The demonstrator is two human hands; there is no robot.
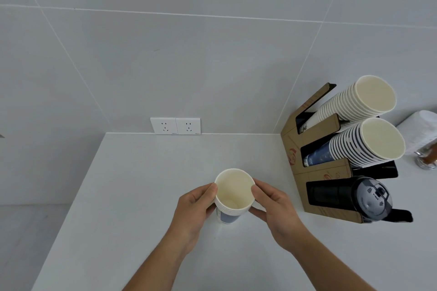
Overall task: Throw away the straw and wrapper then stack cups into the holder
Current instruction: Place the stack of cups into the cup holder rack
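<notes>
A short stack of several nested paper cups (233, 196), white with a blue band, stands upright on the white counter. My left hand (196, 208) grips its left side and my right hand (274, 205) grips its right side, thumbs near the rim. To the right stands the brown cardboard cup holder (314, 172). Its top slot holds a tilted stack of white cups (354, 101), its middle slot a stack of blue-and-white cups (364, 144), and its bottom slot a stack of black lids (369, 198). I see no straw or wrapper.
Two white wall sockets (175, 125) sit at the counter's back edge. A glass item with brown contents (426, 158) and a white object (421, 125) are at the far right. The counter's left edge (78, 191) drops to a lower surface.
</notes>
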